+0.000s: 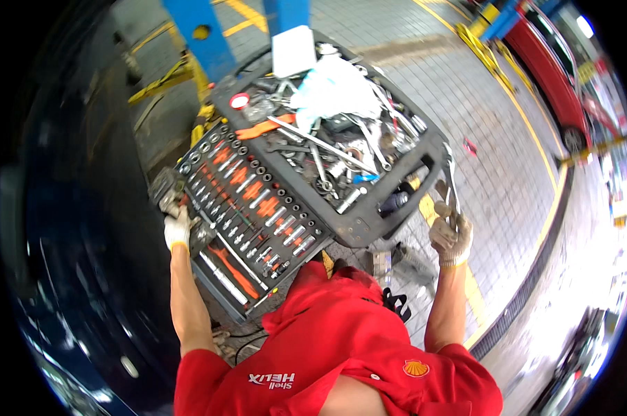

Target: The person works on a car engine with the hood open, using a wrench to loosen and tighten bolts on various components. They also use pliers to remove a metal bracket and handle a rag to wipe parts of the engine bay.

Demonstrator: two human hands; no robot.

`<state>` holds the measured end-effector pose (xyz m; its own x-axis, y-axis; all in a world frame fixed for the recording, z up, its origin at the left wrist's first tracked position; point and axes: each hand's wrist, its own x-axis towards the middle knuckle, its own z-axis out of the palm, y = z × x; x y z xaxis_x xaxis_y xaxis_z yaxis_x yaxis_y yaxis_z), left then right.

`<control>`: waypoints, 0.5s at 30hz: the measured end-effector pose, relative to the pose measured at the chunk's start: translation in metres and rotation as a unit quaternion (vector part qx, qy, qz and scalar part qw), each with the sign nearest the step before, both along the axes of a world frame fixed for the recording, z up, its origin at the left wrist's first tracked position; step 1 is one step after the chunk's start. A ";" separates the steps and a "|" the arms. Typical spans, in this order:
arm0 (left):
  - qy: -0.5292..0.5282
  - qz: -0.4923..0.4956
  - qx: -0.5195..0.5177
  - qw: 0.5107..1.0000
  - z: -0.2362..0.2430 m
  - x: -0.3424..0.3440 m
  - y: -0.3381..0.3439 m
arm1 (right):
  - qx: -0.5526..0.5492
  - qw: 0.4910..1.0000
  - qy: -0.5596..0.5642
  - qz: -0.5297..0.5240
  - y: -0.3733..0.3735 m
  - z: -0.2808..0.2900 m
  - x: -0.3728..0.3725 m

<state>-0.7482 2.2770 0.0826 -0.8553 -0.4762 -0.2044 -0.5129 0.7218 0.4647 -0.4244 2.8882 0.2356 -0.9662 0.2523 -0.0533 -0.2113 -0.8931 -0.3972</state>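
My right hand (452, 239), in a soiled white work glove, is closed around long shiny metal wrenches (453, 182) that point up beside the cart's right edge. I cannot tell how many it holds. My left hand (178, 225), gloved the same way, is at the left edge of a socket tray (216, 239). A grey, blurred object (164, 186) lies just beyond its fingers, which are too smeared to read. Rows of sockets and bits fill the tray, with orange-red pliers (234, 272) and a long chrome bar (223, 279) near its front.
A black tool cart (355, 225) bears a heap of wrenches, a pale cloth or bag (338, 90) and a white container (293, 51). A dark vehicle (85, 243) stands close on my left. Blue lift posts (201, 38) rise behind; a red car (545, 69) is far right.
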 end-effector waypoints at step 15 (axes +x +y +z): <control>0.022 -0.255 0.257 0.932 0.088 0.053 0.338 | 0.264 0.929 -0.260 -0.004 -0.090 -0.028 -0.037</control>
<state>-0.6951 2.6148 0.1710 -0.9564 0.1451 -0.2534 -0.1369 0.5436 0.8281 -0.4612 2.7983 0.2077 -0.8430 0.3820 -0.3787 0.1257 -0.5447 -0.8292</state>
